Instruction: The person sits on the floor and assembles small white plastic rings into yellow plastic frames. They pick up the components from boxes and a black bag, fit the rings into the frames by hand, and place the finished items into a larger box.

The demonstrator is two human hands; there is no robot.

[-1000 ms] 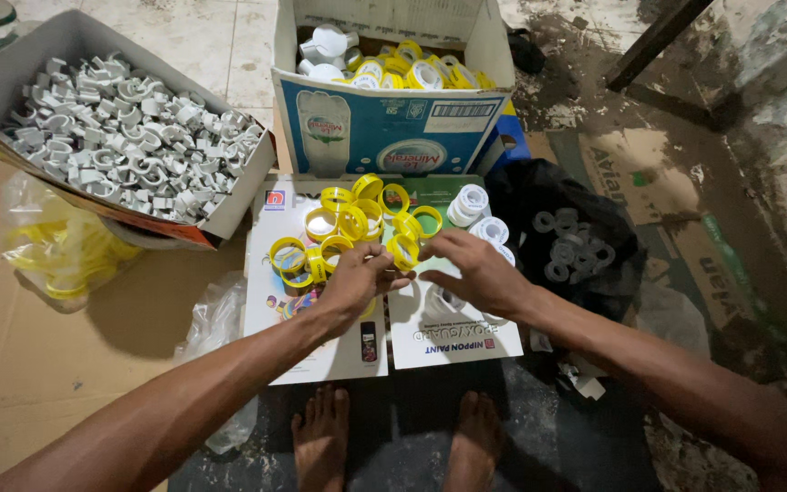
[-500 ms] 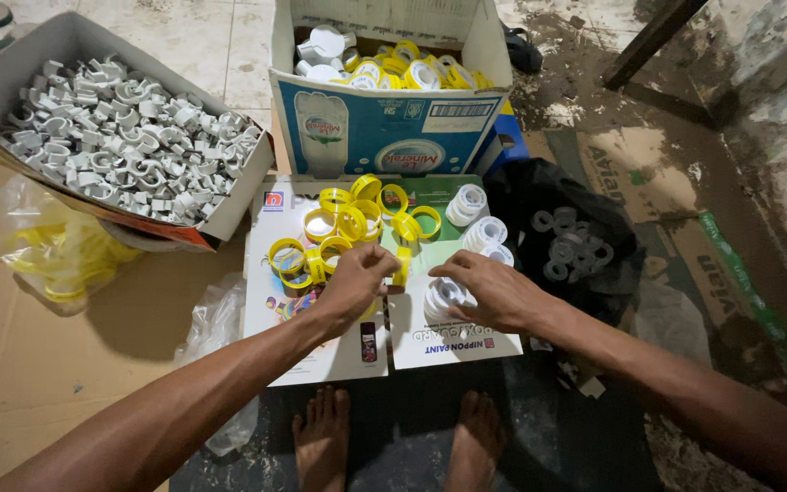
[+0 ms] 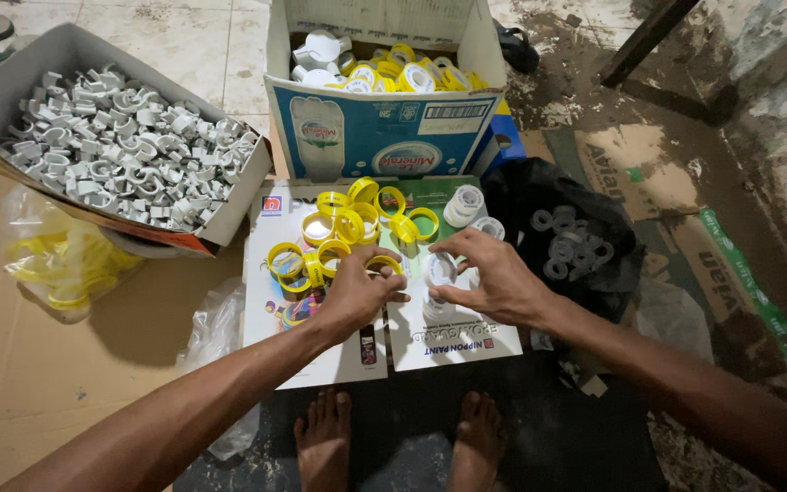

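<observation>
My left hand point(image 3: 357, 293) pinches a yellow plastic ring point(image 3: 384, 264) at the near edge of a pile of yellow rings point(image 3: 348, 223). The pile lies on flat printed cardboard sheets point(image 3: 321, 355) on the floor. My right hand point(image 3: 494, 278) has its thumb and fingers around a short stack of white tape rolls point(image 3: 438, 273), right beside the left hand's ring. Two more white rolls point(image 3: 464, 205) stand just beyond my right fingers.
An open carton point(image 3: 380, 137) with white and yellow rolls stands behind the sheets. A cardboard box of grey plastic clips point(image 3: 111, 155) sits at the left, over a bag of yellow rings point(image 3: 61, 260). A black bag of grey rings point(image 3: 567, 241) lies to the right. My bare feet point(image 3: 393, 446) are below.
My right hand has slid left and nearer with the stack of white rolls. My left hand has come down from the yellow pile with a ring, and the two hands now meet.
</observation>
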